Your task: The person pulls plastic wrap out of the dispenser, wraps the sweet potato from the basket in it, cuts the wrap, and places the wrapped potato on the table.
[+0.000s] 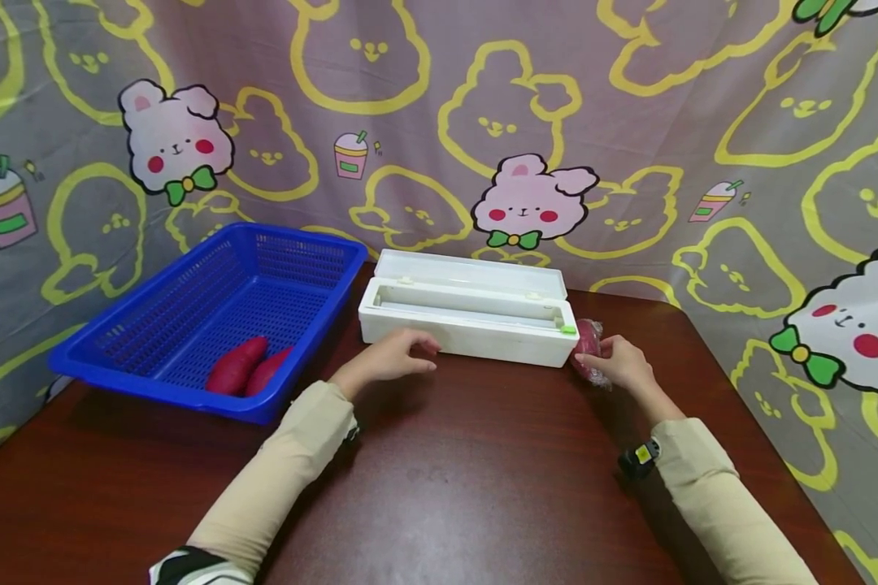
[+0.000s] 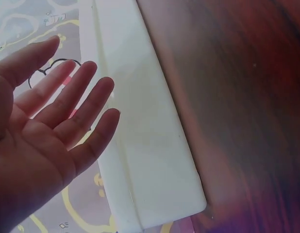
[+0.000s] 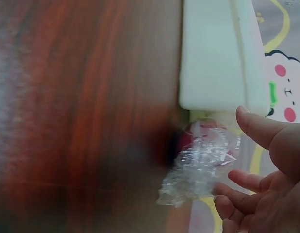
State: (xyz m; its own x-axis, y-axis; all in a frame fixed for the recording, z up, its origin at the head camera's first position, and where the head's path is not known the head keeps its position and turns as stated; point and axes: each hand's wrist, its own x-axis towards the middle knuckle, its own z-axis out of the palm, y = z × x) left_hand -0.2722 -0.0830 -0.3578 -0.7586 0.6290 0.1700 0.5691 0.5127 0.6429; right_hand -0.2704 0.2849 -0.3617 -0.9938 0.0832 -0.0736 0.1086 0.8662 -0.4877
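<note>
At the right end of the white cling film dispenser [image 1: 468, 333] lies a sweet potato wrapped in clear film [image 1: 589, 351]. My right hand [image 1: 624, 366] is right beside it; in the right wrist view the thumb and fingers are spread apart around the crinkled film end [image 3: 196, 167]. My left hand [image 1: 395, 356] hovers in front of the dispenser's left part, holding nothing. In the left wrist view its fingers [image 2: 94, 114] are loosely extended, palm showing. The dispenser's clear lid [image 1: 475, 272] is tipped back, and a green slider [image 1: 568, 330] sits at its right end.
A blue plastic basket [image 1: 168, 396] stands at the left with two unwrapped red sweet potatoes [image 1: 237, 367] in its near corner. Behind the dark wooden table [image 1: 439, 487] hangs a cartoon-printed curtain [image 1: 410, 122], which also runs along both sides.
</note>
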